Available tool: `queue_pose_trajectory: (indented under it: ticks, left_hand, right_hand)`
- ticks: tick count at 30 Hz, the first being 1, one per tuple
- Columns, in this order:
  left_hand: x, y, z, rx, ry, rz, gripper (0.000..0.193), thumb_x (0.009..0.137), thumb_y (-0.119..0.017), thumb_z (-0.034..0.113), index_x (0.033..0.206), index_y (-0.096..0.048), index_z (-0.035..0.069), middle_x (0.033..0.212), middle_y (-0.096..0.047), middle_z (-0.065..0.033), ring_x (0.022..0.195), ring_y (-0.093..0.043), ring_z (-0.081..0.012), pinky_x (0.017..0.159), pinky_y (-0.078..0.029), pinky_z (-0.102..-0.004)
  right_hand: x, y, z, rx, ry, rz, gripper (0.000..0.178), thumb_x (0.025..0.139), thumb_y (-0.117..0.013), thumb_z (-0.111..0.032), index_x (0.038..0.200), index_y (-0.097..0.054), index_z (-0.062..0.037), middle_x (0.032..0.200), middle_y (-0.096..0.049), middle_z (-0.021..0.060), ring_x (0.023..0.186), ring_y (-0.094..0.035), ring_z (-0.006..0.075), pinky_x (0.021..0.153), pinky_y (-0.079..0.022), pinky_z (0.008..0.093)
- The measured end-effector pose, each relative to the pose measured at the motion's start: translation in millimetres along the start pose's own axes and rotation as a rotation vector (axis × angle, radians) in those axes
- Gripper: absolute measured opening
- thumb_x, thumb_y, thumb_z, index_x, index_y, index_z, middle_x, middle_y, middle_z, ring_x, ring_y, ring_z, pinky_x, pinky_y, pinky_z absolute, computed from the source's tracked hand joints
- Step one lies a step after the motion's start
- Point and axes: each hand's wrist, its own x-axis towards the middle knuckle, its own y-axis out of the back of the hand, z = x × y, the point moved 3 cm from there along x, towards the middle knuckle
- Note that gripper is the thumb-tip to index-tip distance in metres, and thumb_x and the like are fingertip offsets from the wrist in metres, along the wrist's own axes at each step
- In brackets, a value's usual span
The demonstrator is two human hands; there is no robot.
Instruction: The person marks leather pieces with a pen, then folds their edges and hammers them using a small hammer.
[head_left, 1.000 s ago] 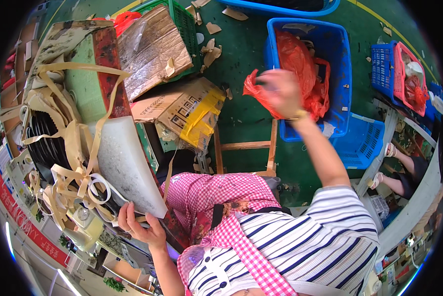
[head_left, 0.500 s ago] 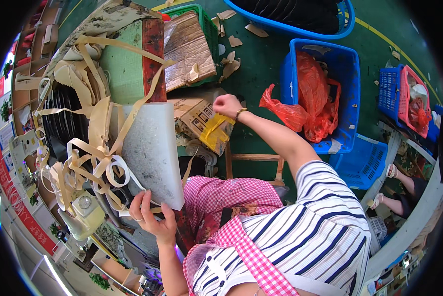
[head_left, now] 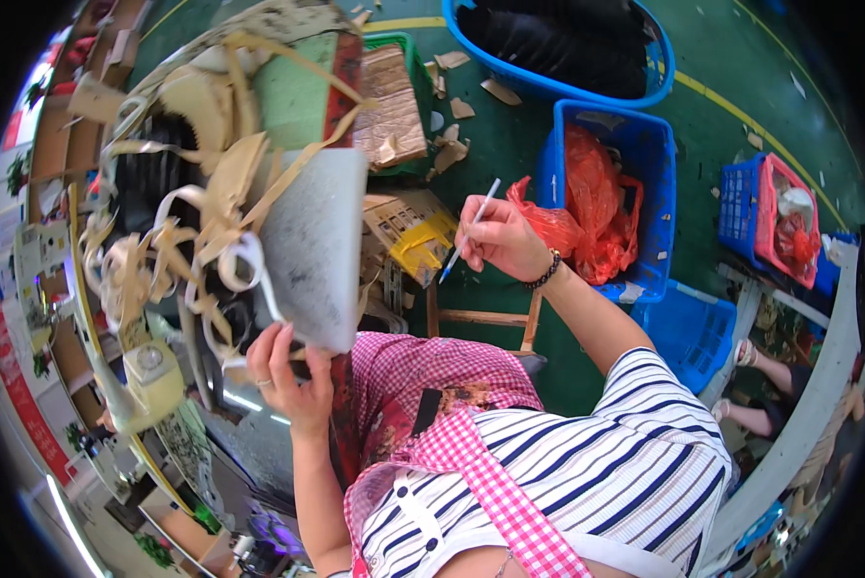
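My right hand (head_left: 506,241) is raised in front of me, closed on a slim white pen (head_left: 491,192) with a blue tip that points down and to the left. My left hand (head_left: 293,378) is at the near edge of a thick whitish slab (head_left: 319,255). Its fingers and thumb are curled round the end of a white strip (head_left: 267,289); the exact grip is partly hidden. From there the strip runs up to a loop in a tangle of beige strips (head_left: 177,246). Beige cut pieces (head_left: 198,101) lie beyond the tangle.
A cardboard box with yellow tape (head_left: 423,246) and a wooden frame (head_left: 480,316) stand beyond my lap. To the right are a blue bin (head_left: 664,231) holding red plastic bags (head_left: 596,207), and a pink basket (head_left: 771,207). A blue tub (head_left: 625,94) holds black pieces.
My right hand has come back from above the cardboard box and turned, and the pen now shows in it. The left hand stays at the slab's near edge. The whole view has shifted slightly.
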Motion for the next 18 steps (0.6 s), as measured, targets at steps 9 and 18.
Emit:
queue_pose_trajectory:
  ticks: [9,18]
  left_hand:
    - [-63,57,10,0.043,-0.13,0.329,0.026,0.073,-0.07,-0.006,0.096,-0.067,0.005,0.082,-0.062,-0.0062,0.074,-0.06,-0.025,0.072,-0.05,-0.0386]
    - [-264,202,13,0.365,0.613,0.681,0.024,0.073,-0.07,-0.006,0.095,-0.07,0.005,0.093,-0.069,-0.0086,0.086,-0.066,-0.0268,0.079,-0.054,-0.0356]
  right_hand:
    - [-1,-126,29,-0.05,-0.115,-0.313,0.03,0.089,-0.057,-0.021,0.104,-0.06,0.004,0.081,-0.067,0.0155,0.073,-0.068,0.021,0.064,-0.055,0.0292]
    - [-7,-317,161,-0.537,-0.138,-0.815,0.009,0.09,-0.056,-0.007,0.093,-0.058,0.0011,0.083,-0.065,0.0118,0.076,-0.063,0.0162,0.07,-0.052,0.0286]
